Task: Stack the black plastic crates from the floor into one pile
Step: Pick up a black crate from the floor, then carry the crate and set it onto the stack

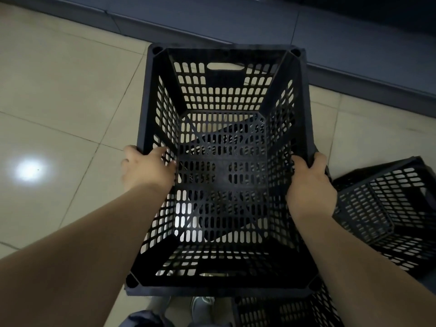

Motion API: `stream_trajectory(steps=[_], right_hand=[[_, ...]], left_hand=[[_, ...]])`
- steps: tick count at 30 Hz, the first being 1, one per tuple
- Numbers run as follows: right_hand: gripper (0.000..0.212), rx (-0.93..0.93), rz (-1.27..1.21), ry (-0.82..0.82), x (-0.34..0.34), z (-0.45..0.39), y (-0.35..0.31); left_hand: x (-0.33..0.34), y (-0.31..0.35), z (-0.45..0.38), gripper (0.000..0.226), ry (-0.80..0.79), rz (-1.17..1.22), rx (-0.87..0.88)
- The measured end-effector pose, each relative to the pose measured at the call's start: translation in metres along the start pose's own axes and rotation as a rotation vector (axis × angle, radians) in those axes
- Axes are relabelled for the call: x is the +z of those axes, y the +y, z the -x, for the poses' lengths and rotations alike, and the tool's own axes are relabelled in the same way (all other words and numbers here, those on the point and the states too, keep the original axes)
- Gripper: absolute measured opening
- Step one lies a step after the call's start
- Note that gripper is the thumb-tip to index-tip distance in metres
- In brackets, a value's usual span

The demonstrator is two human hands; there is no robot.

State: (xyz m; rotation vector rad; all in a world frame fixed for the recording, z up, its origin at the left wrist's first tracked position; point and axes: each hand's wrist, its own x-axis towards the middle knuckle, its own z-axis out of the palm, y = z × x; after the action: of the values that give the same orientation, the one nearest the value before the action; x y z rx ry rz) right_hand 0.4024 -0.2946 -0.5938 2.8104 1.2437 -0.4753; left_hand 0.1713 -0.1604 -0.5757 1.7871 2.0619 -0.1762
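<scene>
A black perforated plastic crate (224, 95) fills the middle of the head view, open side up and seen from above. My left hand (147, 169) grips its left rim with fingers hooked inside the wall. On the right rim, my right hand (309, 182) holds the same way. Through the slotted bottom a dark shape shows underneath; I cannot tell whether it is another crate. A second black crate (387, 208) lies tilted on the floor at the right. Part of a third crate (283, 312) shows at the bottom edge.
Beige floor tiles (59, 102) spread to the left, with a bright light reflection (29, 169). A dark raised base or step (212, 22) runs along the back. My shoes (200, 305) are just below the held crate.
</scene>
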Motion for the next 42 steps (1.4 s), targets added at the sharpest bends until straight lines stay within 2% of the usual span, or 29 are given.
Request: stream_trajectory(steps=[5, 10, 15, 18, 20, 26, 29, 34, 42], right_hand=[[0.06, -0.03, -0.133, 0.01, -0.004, 0.0, 0.001], [0.059, -0.034, -0.216, -0.001, -0.017, 0.011, 0.004], [0.059, 0.039, -0.227, -0.014, -0.044, 0.029, 0.008], [0.057, 0.101, -0.263, 0.002, -0.071, 0.039, 0.013], [0.056, 0.154, -0.283, 0.025, -0.092, 0.043, 0.019], [0.057, 0.362, -0.273, 0.13, -0.153, 0.052, 0.043], [0.055, 0.467, -0.288, 0.171, -0.184, 0.058, 0.057], [0.058, 0.655, -0.332, 0.253, -0.231, 0.082, 0.085], [0.057, 0.904, -0.395, 0.352, -0.265, 0.146, 0.141]], left_hand=[[0.004, 0.005, -0.005, 0.052, 0.052, 0.073, -0.062], [-0.004, 0.001, 0.004, 0.059, 0.043, 0.152, -0.016], [-0.033, 0.016, 0.016, 0.064, 0.064, 0.13, 0.032], [-0.06, 0.04, 0.023, 0.057, 0.087, 0.106, 0.093], [-0.079, 0.062, 0.029, 0.06, 0.078, 0.119, 0.134], [-0.128, 0.137, 0.036, 0.064, 0.073, 0.11, 0.364], [-0.147, 0.179, 0.042, 0.065, 0.001, 0.177, 0.494], [-0.178, 0.246, 0.075, 0.055, -0.096, 0.198, 0.674], [-0.18, 0.321, 0.159, 0.064, -0.116, 0.109, 0.924]])
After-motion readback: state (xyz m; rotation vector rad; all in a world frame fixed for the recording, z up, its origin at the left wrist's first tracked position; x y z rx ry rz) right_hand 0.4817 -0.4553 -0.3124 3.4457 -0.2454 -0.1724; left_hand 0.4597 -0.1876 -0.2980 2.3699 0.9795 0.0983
